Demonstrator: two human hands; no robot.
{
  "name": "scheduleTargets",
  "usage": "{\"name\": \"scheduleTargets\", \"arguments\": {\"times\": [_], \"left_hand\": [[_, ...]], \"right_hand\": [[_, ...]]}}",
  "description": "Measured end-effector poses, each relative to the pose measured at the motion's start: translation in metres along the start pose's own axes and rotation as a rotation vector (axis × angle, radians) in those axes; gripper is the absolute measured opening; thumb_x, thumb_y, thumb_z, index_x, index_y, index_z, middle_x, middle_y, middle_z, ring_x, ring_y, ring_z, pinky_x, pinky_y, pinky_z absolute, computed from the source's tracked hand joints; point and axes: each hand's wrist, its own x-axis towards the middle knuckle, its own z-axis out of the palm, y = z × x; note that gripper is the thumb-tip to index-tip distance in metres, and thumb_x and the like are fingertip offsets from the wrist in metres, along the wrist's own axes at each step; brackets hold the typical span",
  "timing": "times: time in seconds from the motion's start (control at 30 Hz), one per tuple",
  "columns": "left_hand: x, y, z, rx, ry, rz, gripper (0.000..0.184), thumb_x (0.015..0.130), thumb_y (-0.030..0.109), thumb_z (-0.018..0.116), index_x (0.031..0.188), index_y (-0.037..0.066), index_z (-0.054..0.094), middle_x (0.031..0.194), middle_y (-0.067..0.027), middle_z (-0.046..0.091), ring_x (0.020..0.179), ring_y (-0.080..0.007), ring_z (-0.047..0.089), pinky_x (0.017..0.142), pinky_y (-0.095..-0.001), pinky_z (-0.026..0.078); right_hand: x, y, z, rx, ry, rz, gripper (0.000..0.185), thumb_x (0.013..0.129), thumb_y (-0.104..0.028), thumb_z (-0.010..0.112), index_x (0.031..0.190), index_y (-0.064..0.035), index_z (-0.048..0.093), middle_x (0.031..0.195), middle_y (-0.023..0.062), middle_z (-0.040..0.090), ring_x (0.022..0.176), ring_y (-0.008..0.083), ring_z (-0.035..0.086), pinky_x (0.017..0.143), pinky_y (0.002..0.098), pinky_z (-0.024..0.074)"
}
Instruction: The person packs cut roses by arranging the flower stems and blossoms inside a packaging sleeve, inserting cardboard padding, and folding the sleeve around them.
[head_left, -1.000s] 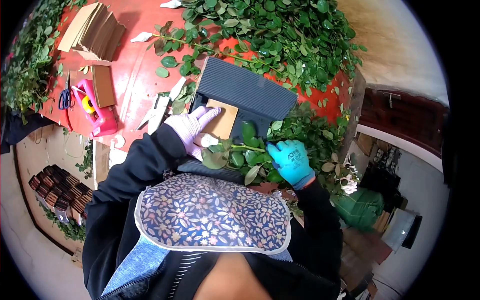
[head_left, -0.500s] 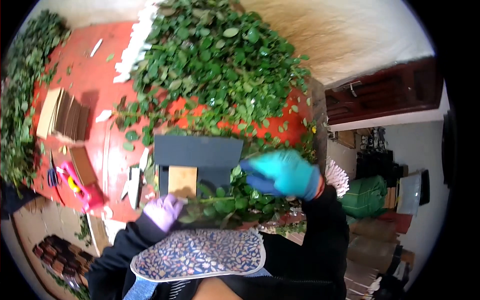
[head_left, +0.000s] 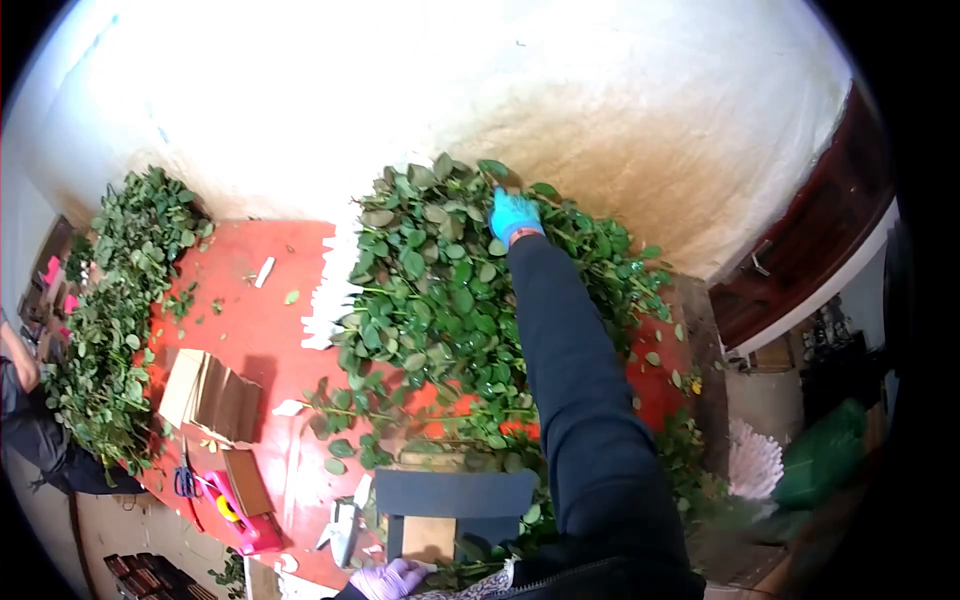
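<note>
My right hand (head_left: 515, 215), in a blue glove, reaches to the far side of a large pile of leafy stems (head_left: 440, 280); its fingertips are among the leaves, and what they hold, if anything, is hidden. Near the bottom edge, my left hand (head_left: 388, 580), in a lilac glove, is at the near left corner of a dark corrugated box (head_left: 455, 492). A brown card (head_left: 429, 538) lies in the box. Leafy stems lie beside my left hand, whose fingers are partly hidden. White wrapped stem heads (head_left: 333, 290) line the pile's left side.
Folded cardboard sheets (head_left: 212, 395), blue-handled scissors (head_left: 187, 480), a pink tape dispenser (head_left: 248, 520) and a white-handled tool (head_left: 343, 530) are on the red table (head_left: 285, 370). More foliage (head_left: 110, 350) covers its left edge. A person's arm (head_left: 20, 355) shows at far left.
My right hand has moved from beside the box to the far side of the pile. The view has shifted toward the wall. My left hand stays by the box.
</note>
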Motion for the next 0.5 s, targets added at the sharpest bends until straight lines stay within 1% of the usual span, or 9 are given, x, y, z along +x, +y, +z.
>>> {"name": "scheduleTargets", "arguments": {"times": [0.13, 0.17, 0.2, 0.23, 0.3, 0.37, 0.4, 0.47, 0.5], "left_hand": [[0.004, -0.024, 0.020, -0.231, -0.066, -0.164, 0.032, 0.093, 0.030, 0.060, 0.125, 0.026, 0.065, 0.095, -0.0068, 0.065, 0.070, -0.0229, 0.067, 0.048, -0.0335, 0.053], [0.004, -0.012, 0.008, -0.192, -0.064, -0.098, 0.032, 0.093, 0.030, 0.060, 0.125, 0.026, 0.065, 0.095, -0.0071, 0.065, 0.071, -0.0229, 0.067, 0.049, -0.0334, 0.053], [-0.004, -0.001, -0.005, 0.263, 0.039, 0.286, 0.033, 0.094, 0.028, 0.060, 0.126, 0.024, 0.063, 0.098, -0.0081, 0.063, 0.076, -0.0238, 0.067, 0.053, -0.0337, 0.055], [-0.004, -0.002, -0.012, 0.322, 0.060, 0.409, 0.040, 0.093, 0.019, 0.056, 0.132, 0.025, 0.058, 0.107, -0.0067, 0.061, 0.071, -0.0258, 0.067, 0.051, -0.0339, 0.054], [-0.006, 0.006, -0.017, 0.260, 0.066, 0.374, 0.042, 0.091, 0.016, 0.059, 0.132, 0.025, 0.057, 0.104, -0.0063, 0.060, 0.071, -0.0254, 0.067, 0.050, -0.0351, 0.052], [-0.014, 0.031, -0.042, 0.310, 0.087, 0.367, 0.042, 0.087, 0.017, 0.063, 0.128, 0.024, 0.058, 0.102, -0.0059, 0.060, 0.069, -0.0252, 0.066, 0.048, -0.0355, 0.051], [-0.015, 0.035, -0.044, 0.280, 0.167, 0.386, 0.038, 0.084, 0.022, 0.066, 0.122, 0.024, 0.061, 0.095, -0.0069, 0.060, 0.067, -0.0262, 0.064, 0.048, -0.0368, 0.050], [-0.017, 0.032, -0.040, 0.240, 0.279, 0.435, 0.038, 0.081, 0.024, 0.069, 0.119, 0.023, 0.062, 0.094, -0.0075, 0.060, 0.067, -0.0261, 0.063, 0.048, -0.0368, 0.050], [-0.016, 0.028, -0.037, 0.237, 0.317, 0.472, 0.042, 0.080, 0.022, 0.069, 0.121, 0.021, 0.060, 0.100, -0.0071, 0.060, 0.068, -0.0251, 0.065, 0.048, -0.0355, 0.050]], "right_hand": [[-0.023, 0.013, 0.010, -0.201, 0.144, -0.195, 0.034, 0.091, -0.022, 0.057, 0.122, -0.0073, 0.056, 0.102, 0.0202, 0.066, 0.090, 0.0379, 0.065, 0.079, 0.0513, 0.0498], [-0.034, 0.019, -0.001, -0.243, 0.126, -0.231, 0.029, 0.091, -0.022, 0.058, 0.116, -0.0068, 0.058, 0.101, 0.0196, 0.066, 0.089, 0.0372, 0.065, 0.077, 0.0501, 0.0504], [-0.050, 0.024, -0.011, -0.169, 0.243, -0.304, 0.025, 0.090, -0.024, 0.060, 0.107, -0.0056, 0.059, 0.100, 0.0190, 0.064, 0.086, 0.0369, 0.064, 0.074, 0.0487, 0.0504], [-0.075, 0.026, -0.033, -0.076, 0.281, -0.320, 0.024, 0.089, -0.023, 0.061, 0.105, -0.0045, 0.059, 0.100, 0.0192, 0.063, 0.085, 0.0395, 0.062, 0.074, 0.0501, 0.0495], [-0.122, 0.033, -0.075, -0.001, 0.294, -0.408, 0.021, 0.088, -0.019, 0.062, 0.103, -0.0043, 0.060, 0.099, 0.0204, 0.062, 0.083, 0.0423, 0.060, 0.074, 0.0515, 0.0484], [-0.173, 0.045, -0.112, 0.028, 0.377, -0.550, 0.028, 0.084, -0.009, 0.059, 0.111, -0.0055, 0.063, 0.108, 0.0179, 0.065, 0.090, 0.0351, 0.064, 0.074, 0.0470, 0.0514], [-0.205, 0.035, -0.140, 0.362, 0.208, -0.234, 0.031, 0.084, -0.010, 0.061, 0.115, -0.0052, 0.063, 0.109, 0.0174, 0.065, 0.090, 0.0347, 0.064, 0.075, 0.0459, 0.0512], [-0.268, 0.022, -0.190, 0.650, -0.001, -0.122, 0.037, 0.085, -0.009, 0.066, 0.122, -0.0045, 0.062, 0.108, 0.0162, 0.066, 0.091, 0.0334, 0.065, 0.077, 0.0432, 0.0514], [-0.296, 0.016, -0.211, 0.648, -0.052, -0.255, 0.039, 0.085, -0.007, 0.067, 0.124, -0.0041, 0.061, 0.107, 0.0159, 0.067, 0.091, 0.0330, 0.065, 0.077, 0.0421, 0.0518]]}}
